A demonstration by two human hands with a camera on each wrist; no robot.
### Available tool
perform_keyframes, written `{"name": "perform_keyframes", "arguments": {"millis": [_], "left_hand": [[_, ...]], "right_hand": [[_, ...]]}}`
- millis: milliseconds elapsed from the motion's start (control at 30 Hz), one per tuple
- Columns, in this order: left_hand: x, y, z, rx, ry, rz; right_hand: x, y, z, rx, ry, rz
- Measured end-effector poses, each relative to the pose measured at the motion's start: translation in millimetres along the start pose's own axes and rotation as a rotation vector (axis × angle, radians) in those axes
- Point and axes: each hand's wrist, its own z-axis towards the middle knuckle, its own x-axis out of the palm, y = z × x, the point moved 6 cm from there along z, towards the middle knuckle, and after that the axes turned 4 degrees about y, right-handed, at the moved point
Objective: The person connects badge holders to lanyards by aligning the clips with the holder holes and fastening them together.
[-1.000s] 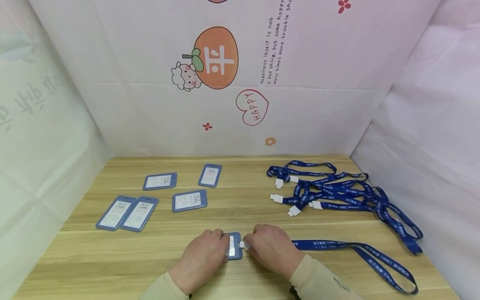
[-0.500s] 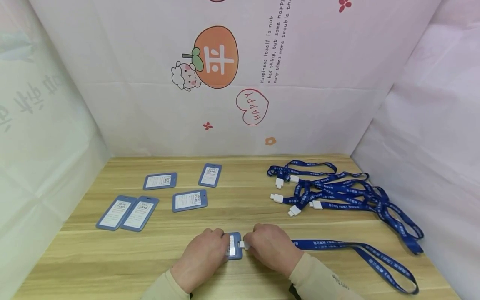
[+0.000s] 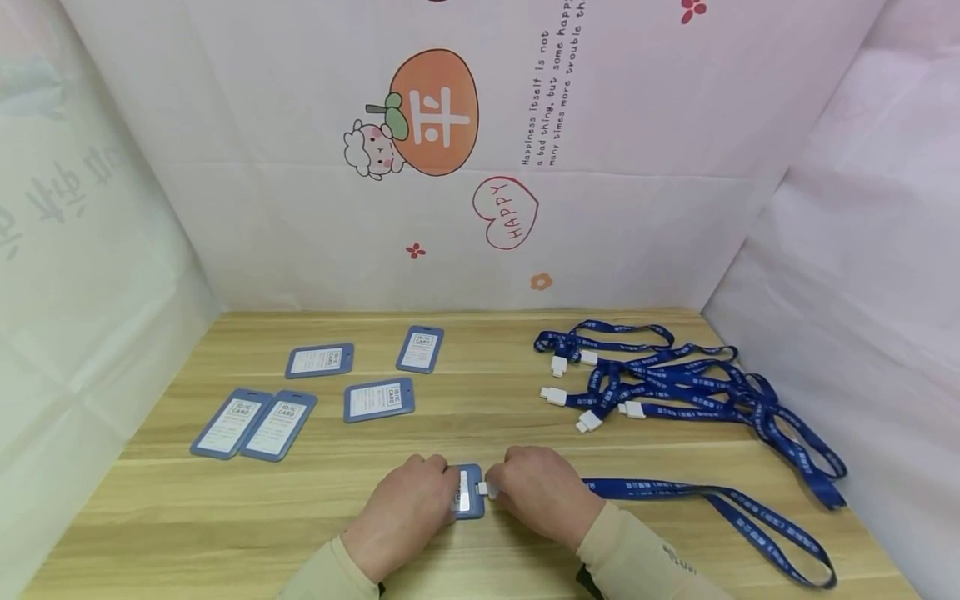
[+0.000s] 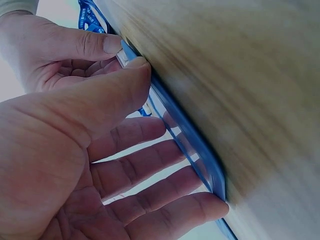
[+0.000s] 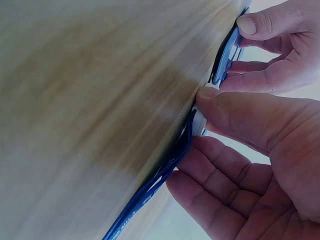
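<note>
Near the table's front, my left hand (image 3: 408,512) grips a blue card holder (image 3: 471,492) with a white printed insert. In the left wrist view, the thumb lies on one edge of the holder (image 4: 192,135) and the fingers reach along its far side. My right hand (image 3: 543,492) pinches the white plastic clip (image 3: 483,488) of a blue lanyard (image 3: 637,489). That clip meets the slotted end of the holder; whether it passes through the slot cannot be made out. The strap trails right from under the right hand and ends in a loop. Fingers hide much of holder and clip.
Several more card holders (image 3: 378,400) lie flat on the left half of the wooden table (image 3: 225,517). At the back right is a tangle of blue lanyards (image 3: 675,383) with white clips (image 3: 553,396). White printed cloth (image 3: 637,225) walls the table at the back and both sides.
Almost nothing differs. Both hands stay on the card holder and the lanyard clip in the same spot; the head view has shifted very slightly.
</note>
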Motion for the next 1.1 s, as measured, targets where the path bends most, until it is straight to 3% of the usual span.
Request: {"name": "perform_keyframes", "arguments": {"millis": [400, 733, 1100], "left_hand": [[1.7, 1.0, 1.5, -0.007, 0.038, -0.012], [1.8, 0.7, 1.5, 0.023, 0.005, 0.003], [-0.2, -0.4, 1.3, 0.028, -0.003, 0.016]], "right_hand": [[-0.1, 2.0, 0.8, -0.001, -0.019, -0.010], [-3.9, 6.3, -1.0, -0.017, -0.089, -0.033], [-1.7, 2.3, 0.2, -0.025, -0.062, 0.000]]}}
